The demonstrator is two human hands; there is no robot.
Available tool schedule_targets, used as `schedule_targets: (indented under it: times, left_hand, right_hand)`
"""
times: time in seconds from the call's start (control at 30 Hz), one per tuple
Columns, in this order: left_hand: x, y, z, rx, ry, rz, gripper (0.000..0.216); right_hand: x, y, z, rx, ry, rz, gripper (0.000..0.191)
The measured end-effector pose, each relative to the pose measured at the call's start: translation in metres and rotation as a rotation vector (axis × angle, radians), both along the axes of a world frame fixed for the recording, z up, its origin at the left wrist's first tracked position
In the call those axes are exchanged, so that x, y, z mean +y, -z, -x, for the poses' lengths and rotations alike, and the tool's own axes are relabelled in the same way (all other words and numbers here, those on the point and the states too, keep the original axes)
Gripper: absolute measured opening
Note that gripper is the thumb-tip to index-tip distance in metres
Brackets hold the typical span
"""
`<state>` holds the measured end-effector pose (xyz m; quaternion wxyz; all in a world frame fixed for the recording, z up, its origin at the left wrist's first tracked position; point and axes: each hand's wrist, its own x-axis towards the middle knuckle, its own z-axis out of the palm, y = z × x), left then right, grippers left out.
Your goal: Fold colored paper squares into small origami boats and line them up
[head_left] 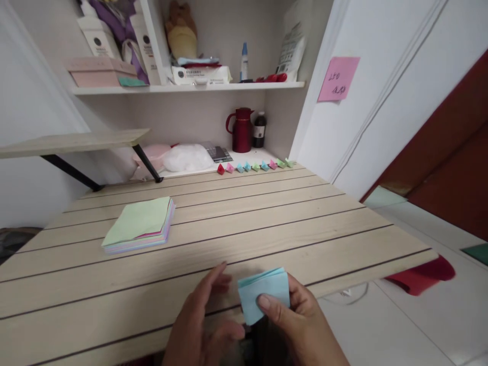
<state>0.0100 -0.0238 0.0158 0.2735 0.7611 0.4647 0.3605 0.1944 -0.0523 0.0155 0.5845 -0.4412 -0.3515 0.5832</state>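
Observation:
A folded piece of light blue paper [272, 287] is held up at the front edge of the desk, its layers slightly parted along the top. My right hand [301, 317] grips it from the right, with the thumb pressed on its near face and the fingers behind. Just left of the paper, my left hand [204, 315] is apart from it, thumb and fingers spread with nothing between them. A stack of coloured paper squares [141, 223], pale green on top, lies on the left of the desk.
Several small folded paper pieces [255, 166] line the desk's back edge. Behind them stand a dark red jug [242, 131] and a brown bottle [260, 130]. A raised wooden shelf [76, 141] on black legs is at back left. The wooden desktop [244, 229] ends at the right above the floor.

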Motion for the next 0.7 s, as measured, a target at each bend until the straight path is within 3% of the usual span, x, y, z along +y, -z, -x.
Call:
schedule_targets:
  times: [0.1, 0.17, 0.23, 0.3, 0.43, 0.47, 0.53, 0.63, 0.7]
  left_hand:
    - [0.002, -0.017, -0.024, -0.133, -0.075, 0.154, 0.058]
    - [0.005, -0.026, -0.036, -0.162, -0.117, 0.265, 0.043]
    - [0.012, -0.032, -0.043, -0.169, -0.132, 0.352, 0.041]
    - [0.027, -0.034, -0.044, -0.130, -0.118, 0.413, 0.043]
    - [0.063, -0.032, -0.044, 0.105, 0.014, 0.476, 0.034]
    - [0.070, -0.032, -0.045, 0.179, 0.008, 0.429, 0.032]
    - [0.080, -0.033, -0.051, 0.334, 0.016, 0.351, 0.029]
    - [0.083, -0.034, -0.059, 0.552, 0.023, 0.201, 0.027]
    - [0.079, -0.033, -0.061, 0.660, -0.004, 0.057, 0.023]
  right_hand:
    - [0.007, -0.006, 0.005, 0.127, -0.054, -0.032, 0.033]
    - [0.008, -0.005, 0.004, 0.115, -0.092, -0.063, 0.032]
    - [0.005, -0.002, -0.003, 0.030, -0.127, -0.096, 0.033]
    - [-0.001, 0.002, -0.017, -0.166, -0.092, -0.159, 0.036]
    - [-0.007, 0.002, -0.056, -0.782, 0.223, -0.407, 0.043]
    - [-0.005, 0.000, -0.064, -0.908, 0.181, -0.480, 0.041]
    - [0.000, -0.007, -0.073, -1.122, -0.060, -0.616, 0.035]
    - [0.011, -0.010, -0.072, -1.383, -0.351, -0.735, 0.059]
    - [0.015, -0.004, -0.067, -1.477, -0.403, -0.724, 0.059]
